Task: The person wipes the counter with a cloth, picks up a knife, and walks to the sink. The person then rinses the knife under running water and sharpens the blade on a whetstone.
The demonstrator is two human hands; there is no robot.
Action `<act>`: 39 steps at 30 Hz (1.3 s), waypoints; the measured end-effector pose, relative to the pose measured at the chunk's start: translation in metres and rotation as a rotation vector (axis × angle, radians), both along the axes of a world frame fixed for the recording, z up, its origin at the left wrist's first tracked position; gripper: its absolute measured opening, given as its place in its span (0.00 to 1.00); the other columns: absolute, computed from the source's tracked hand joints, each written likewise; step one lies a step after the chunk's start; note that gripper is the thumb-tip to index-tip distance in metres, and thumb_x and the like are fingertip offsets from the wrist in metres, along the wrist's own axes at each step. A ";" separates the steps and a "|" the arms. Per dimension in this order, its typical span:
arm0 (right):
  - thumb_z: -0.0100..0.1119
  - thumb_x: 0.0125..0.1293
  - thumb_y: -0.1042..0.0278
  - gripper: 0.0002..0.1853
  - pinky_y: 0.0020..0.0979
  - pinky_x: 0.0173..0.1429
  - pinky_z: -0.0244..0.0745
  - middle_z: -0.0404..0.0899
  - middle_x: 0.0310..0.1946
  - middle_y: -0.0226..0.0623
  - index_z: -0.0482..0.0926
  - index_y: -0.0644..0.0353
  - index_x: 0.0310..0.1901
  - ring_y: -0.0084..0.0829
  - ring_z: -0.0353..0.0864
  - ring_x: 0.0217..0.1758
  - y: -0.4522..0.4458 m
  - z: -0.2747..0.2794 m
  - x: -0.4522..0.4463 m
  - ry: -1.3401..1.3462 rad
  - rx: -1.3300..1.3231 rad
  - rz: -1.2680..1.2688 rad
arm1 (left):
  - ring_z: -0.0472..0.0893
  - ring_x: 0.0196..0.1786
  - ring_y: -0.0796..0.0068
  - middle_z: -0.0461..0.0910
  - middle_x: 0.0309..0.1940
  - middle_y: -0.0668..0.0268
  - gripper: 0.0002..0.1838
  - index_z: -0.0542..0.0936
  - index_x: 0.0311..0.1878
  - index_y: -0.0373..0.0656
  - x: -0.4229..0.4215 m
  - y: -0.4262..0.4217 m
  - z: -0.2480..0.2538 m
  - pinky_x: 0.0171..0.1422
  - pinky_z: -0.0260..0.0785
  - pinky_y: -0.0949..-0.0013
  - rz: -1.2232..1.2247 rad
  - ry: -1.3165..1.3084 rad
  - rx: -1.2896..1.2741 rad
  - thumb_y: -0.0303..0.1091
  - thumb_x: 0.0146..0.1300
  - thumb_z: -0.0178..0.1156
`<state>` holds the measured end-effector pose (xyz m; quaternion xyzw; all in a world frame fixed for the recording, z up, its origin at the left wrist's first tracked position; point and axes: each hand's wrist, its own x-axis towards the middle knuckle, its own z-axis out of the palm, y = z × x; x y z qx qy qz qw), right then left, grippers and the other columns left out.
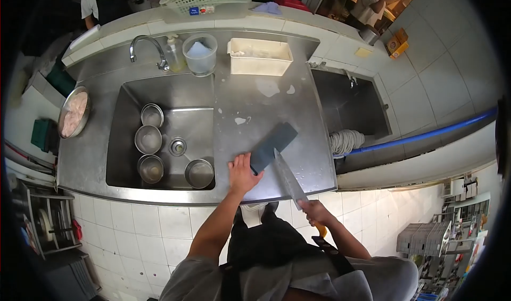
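A dark grey rectangular block (274, 147) like a sharpening stone lies at a slant on the steel counter (234, 104). My left hand (244, 174) is at its near left end, with the fingers on the counter beside it and the thumb against the block. In my right hand (318, 212) is the handle of a knife (289, 180) with some yellow at its end. The blade points forward and left, and its tip is at the block's right edge.
Left of the counter space is a sink (181, 120) holding several round metal tins. Behind stand a faucet (146, 43), a plastic tub (200, 61) and a cream bin (261, 66). A bowl of pale meat (75, 112) sits far left. People stand beyond the ledge.
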<state>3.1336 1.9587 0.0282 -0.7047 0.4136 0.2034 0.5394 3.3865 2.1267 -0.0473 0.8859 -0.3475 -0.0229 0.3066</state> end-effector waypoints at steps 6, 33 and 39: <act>0.53 0.64 0.26 0.37 0.35 0.17 0.69 0.71 0.12 0.34 0.77 0.61 0.23 0.30 0.73 0.11 -0.067 -0.037 0.050 -0.118 -0.086 -0.212 | 0.69 0.62 0.61 0.73 0.55 0.60 0.45 0.69 0.65 0.40 -0.008 0.006 0.000 0.62 0.58 0.54 -0.032 0.007 0.000 0.52 0.45 0.74; 0.64 0.63 0.36 0.30 0.30 0.19 0.67 0.71 0.12 0.29 0.83 0.61 0.27 0.22 0.72 0.13 -0.023 -0.067 -0.014 -0.235 -0.043 -0.003 | 0.69 0.63 0.60 0.73 0.57 0.59 0.46 0.68 0.65 0.40 -0.005 0.006 -0.002 0.64 0.56 0.53 -0.020 0.021 -0.024 0.51 0.45 0.75; 0.54 0.64 0.26 0.36 0.32 0.18 0.68 0.71 0.11 0.32 0.73 0.56 0.17 0.28 0.74 0.12 -0.065 -0.024 0.091 0.035 -0.057 -0.094 | 0.69 0.63 0.61 0.73 0.56 0.59 0.44 0.69 0.64 0.39 -0.002 0.003 0.000 0.64 0.56 0.53 -0.008 0.033 -0.018 0.51 0.45 0.75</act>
